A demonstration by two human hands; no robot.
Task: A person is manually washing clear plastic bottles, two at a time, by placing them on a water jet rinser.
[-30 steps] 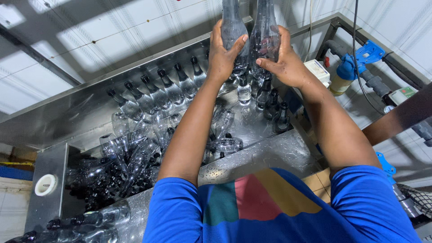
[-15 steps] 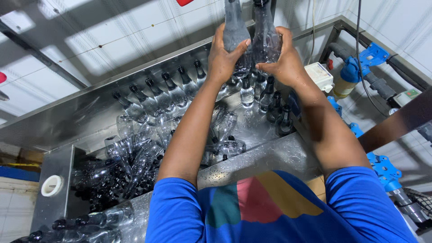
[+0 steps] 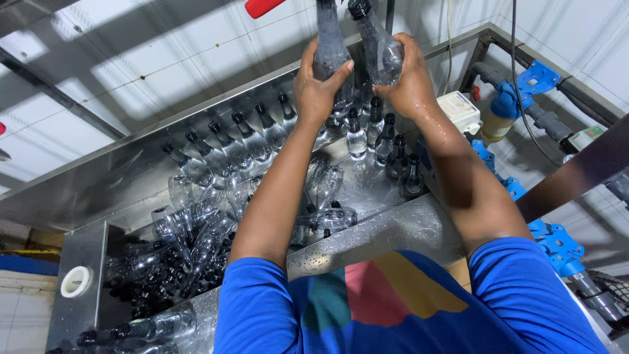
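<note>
- White tiled wall (image 3: 151, 72) fills the top, crossed by slanting bands of light and shadow.
- A steel trough (image 3: 393, 229) runs aslant across the middle, its near rim wet.
- Blue pipe fittings (image 3: 524, 92) and grey pipes (image 3: 557, 124) stand at the trough's right end.
- A white box (image 3: 462, 110) sits beside the pipes.
- A cable (image 3: 514, 39) hangs down at the upper right.
</note>
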